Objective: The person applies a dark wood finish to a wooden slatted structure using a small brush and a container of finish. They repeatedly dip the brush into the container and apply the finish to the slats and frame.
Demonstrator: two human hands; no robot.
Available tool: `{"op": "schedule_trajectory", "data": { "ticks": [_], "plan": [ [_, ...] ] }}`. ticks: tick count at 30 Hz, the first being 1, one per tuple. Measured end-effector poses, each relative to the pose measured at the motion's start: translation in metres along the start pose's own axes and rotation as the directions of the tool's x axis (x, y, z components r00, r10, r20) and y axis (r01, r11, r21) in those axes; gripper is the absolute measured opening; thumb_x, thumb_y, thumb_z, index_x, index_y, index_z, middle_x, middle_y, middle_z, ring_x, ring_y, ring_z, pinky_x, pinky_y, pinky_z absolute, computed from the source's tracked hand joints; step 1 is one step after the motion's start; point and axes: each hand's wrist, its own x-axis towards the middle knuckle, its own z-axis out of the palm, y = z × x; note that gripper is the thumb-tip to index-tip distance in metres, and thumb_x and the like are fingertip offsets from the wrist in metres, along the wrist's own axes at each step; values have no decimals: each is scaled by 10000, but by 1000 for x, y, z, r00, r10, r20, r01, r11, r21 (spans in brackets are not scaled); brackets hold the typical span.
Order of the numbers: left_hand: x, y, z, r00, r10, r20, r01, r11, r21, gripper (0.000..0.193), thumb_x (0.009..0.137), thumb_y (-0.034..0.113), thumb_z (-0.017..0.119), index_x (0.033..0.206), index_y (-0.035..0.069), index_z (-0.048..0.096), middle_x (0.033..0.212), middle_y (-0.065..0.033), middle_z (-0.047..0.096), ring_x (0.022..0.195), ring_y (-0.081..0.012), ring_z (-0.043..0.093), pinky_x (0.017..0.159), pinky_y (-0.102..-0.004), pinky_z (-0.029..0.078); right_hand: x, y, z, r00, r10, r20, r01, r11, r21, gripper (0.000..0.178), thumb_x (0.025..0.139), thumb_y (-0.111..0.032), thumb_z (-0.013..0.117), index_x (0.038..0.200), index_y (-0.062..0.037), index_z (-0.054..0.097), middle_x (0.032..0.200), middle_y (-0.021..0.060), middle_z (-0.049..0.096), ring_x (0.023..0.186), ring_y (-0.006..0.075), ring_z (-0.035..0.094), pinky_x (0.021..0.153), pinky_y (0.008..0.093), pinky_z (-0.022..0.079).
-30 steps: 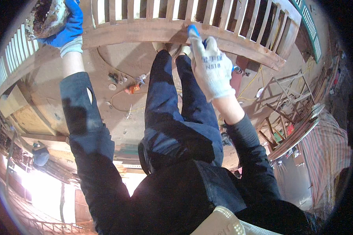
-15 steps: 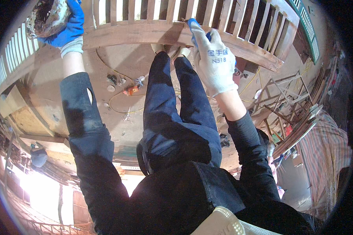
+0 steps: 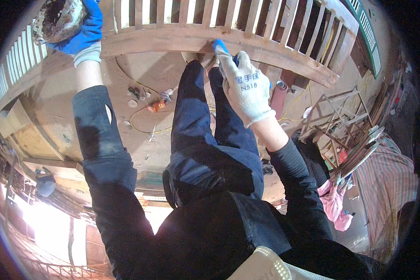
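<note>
At the upper left, my left hand [image 3: 86, 35], in a blue-palmed work glove, grips a whitish, crusted pot [image 3: 69, 29] by its side. The inside of the pot is dark brown. A long wooden slatted frame [image 3: 172, 41] lies across the top of the view, with pale slats above a brown rail. My right hand [image 3: 245, 81], in a matching glove, is at the rail's lower edge with its index finger stretched along the wood. Its other fingers are curled under, and whatever they hold is hidden.
A yellowish cord [image 3: 133, 119] and an orange bottle-like item [image 3: 157, 106] lie on the floor beside my legs. Metal frames [image 3: 340, 112] and stacked strips stand at the right. A person in pink [image 3: 335, 205] is at the lower right, another person [image 3: 45, 184] at the left.
My right hand has moved left and slightly down, from the slats' base to the rail's lower edge. The left hand and pot have barely shifted. The person in pink shows more fully.
</note>
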Motion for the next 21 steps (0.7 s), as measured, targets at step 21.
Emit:
{"op": "schedule_trajectory", "data": {
  "ticks": [21],
  "plan": [
    [-2, 3, -2, 999, -3, 33, 2, 1000, 26, 646, 818, 285, 659, 1386, 54, 452, 1417, -150, 458, 1319, -319, 421, 1057, -518, 410, 8, 5, -15, 998, 24, -54, -21, 998, 51, 576, 825, -112, 581, 1384, -138, 441, 921, 148, 557, 665, 285, 647, 531, 402, 521]
  ]
}}
